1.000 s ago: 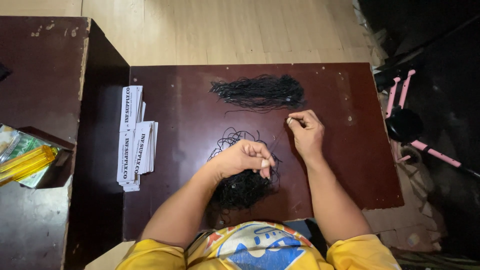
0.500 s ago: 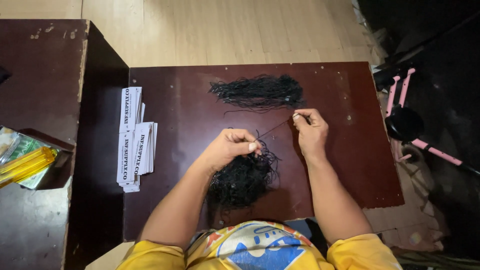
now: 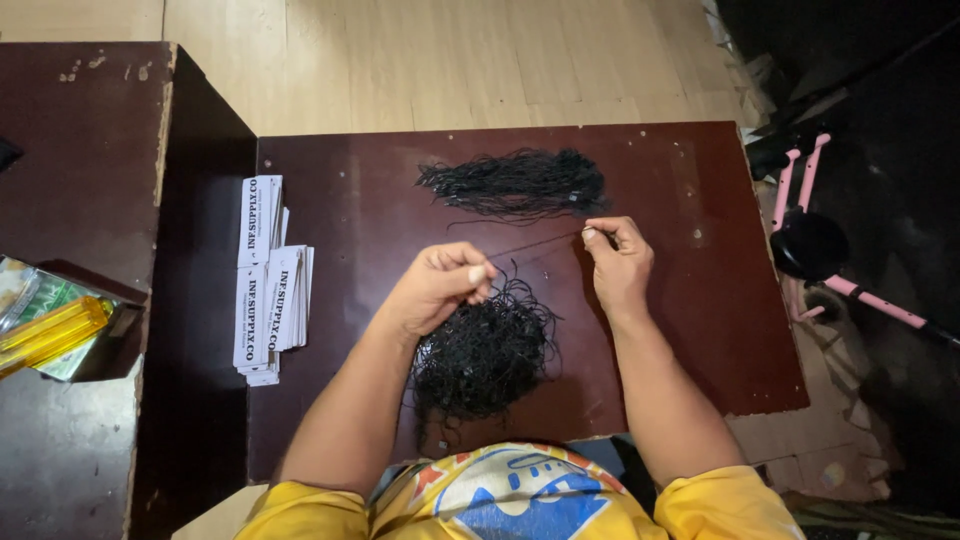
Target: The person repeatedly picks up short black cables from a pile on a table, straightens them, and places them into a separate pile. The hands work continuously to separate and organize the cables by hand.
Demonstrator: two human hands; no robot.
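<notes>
Left hand: I see my left hand (image 3: pixel 440 288) curled shut above the tangled pile of black strings (image 3: pixel 485 350), thumb and fingertips pinched on 1 end of a single black string (image 3: pixel 535 243).
Right hand: my right hand (image 3: pixel 620 262) sits further right, its thumb and forefinger closed on the other end of that string.
String: it runs taut and slightly uphill from left hand to right hand, lifted just over the dark brown table (image 3: pixel 330 200).
Tangled pile: loose and knotted, lying on the table near its front edge, just under my left hand.
Sorted bundle: a flatter bundle of black strings (image 3: pixel 515 183) lies further back, just beyond the right hand.
Tags: a stack of white printed paper tags (image 3: pixel 268 280) lies at the table's left side, well apart from both hands.
Side table: a yellow lighter (image 3: pixel 50 335) rests on packets at the far left.
Floor right: a pink-framed scooter (image 3: pixel 820 240) stands beside the table.
</notes>
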